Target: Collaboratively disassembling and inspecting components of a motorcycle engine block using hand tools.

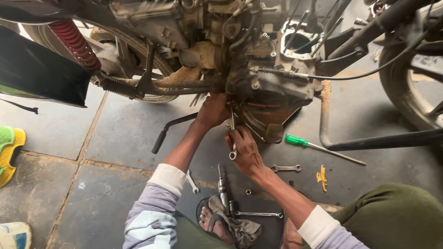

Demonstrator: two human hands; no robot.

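Your left hand reaches up at 12 o'clock, forearm extended, fingers pressed against the underside of the grimy grey motorcycle engine; whether it grasps anything cannot be told. Your right hand, wrist bent back, is clenched around a steel combination spanner held near upright against the engine's lower edge. A green-handled screwdriver lies at 3 o'clock on the grey stone floor.
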